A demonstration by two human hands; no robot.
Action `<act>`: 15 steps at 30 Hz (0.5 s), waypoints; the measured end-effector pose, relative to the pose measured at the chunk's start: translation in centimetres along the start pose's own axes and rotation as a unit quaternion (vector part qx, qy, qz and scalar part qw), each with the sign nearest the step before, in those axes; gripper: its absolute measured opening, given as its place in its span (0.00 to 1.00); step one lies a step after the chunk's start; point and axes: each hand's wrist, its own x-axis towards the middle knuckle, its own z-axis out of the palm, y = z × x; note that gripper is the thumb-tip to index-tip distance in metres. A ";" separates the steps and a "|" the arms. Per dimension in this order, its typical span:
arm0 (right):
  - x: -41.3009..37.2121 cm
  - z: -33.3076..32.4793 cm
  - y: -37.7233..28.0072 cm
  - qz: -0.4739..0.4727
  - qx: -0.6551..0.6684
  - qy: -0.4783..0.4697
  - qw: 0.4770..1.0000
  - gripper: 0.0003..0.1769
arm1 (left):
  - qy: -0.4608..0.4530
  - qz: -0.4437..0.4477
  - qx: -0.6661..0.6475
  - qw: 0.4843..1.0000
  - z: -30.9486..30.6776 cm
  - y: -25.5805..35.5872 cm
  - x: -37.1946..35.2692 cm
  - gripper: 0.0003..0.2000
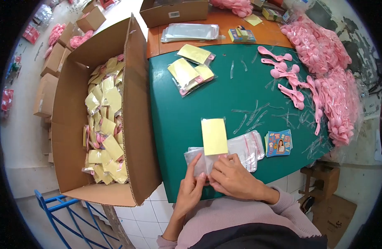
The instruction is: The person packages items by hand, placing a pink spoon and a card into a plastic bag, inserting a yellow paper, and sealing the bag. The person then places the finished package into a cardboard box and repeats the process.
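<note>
A clear plastic bag with a yellow card in it lies at the front of the green table, over a stack of clear plastic bags. My right hand is closed at the lower end of this bag, fingertips pinched. A bit of pink shows just under the card beside those fingers. My left hand lies at the lower left of the bag, index finger stretched out over the plastic and thumb apart from it, the thumb tip close to my right fingers.
To the left stands a big cardboard box of packed yellow-card bags. Filled bags lie farther back. Pink spoons and a heap of bagged spoons are on the right. Printed cards sit near my right hand, plastic strips beyond.
</note>
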 end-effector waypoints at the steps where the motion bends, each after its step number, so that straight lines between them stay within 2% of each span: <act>1: -0.1 -0.1 -0.1 0.005 -0.004 0.004 1.000 0.11 | 0.010 -0.030 -0.075 0.997 0.2 0.0 0.4 0.27; 3: -0.3 -0.3 -0.2 -0.067 -0.070 0.021 0.995 0.10 | 0.008 -0.014 -0.105 0.994 0.5 0.3 1.0 0.27; 4: -0.4 -0.7 -0.1 -0.063 -0.073 0.024 0.995 0.10 | 0.015 0.000 -0.136 0.991 0.7 0.6 1.2 0.26; 6: -0.8 -2.5 0.6 -0.092 0.057 -0.027 0.994 0.09 | 0.025 0.001 -0.133 0.991 0.9 1.3 1.4 0.26; 7: -1.0 -3.8 1.2 -0.092 0.055 -0.026 0.994 0.09 | 0.032 0.004 -0.122 0.992 0.9 1.3 1.6 0.25; 9: -1.8 -7.3 3.5 -0.131 0.302 -0.106 0.938 0.09 | 0.040 0.009 -0.109 0.993 0.7 1.2 1.9 0.25; 10: -2.9 -9.6 5.8 -0.119 0.341 -0.083 0.929 0.10 | 0.012 0.002 -0.118 0.993 0.5 1.1 1.8 0.22; 11: -3.9 -12.1 8.1 -0.111 0.337 0.020 0.935 0.09 | -0.017 -0.006 -0.126 0.992 0.4 1.0 1.8 0.19; 12: -6.1 -13.8 11.6 -0.011 0.382 0.088 0.920 0.09 | -0.017 -0.006 -0.124 0.992 0.5 0.8 1.8 0.19; 13: -7.5 -16.5 14.4 0.095 0.290 0.133 0.943 0.09 | -0.020 -0.008 -0.122 0.992 0.5 0.5 1.9 0.14; 14: -8.9 -18.3 18.0 0.276 0.103 0.230 0.927 0.06 | -0.022 -0.010 -0.121 0.992 0.6 0.3 1.9 0.11; 15: -9.9 -18.7 18.3 0.271 0.100 0.230 0.929 0.06 | -0.018 -0.005 -0.123 0.992 0.6 0.2 2.0 0.11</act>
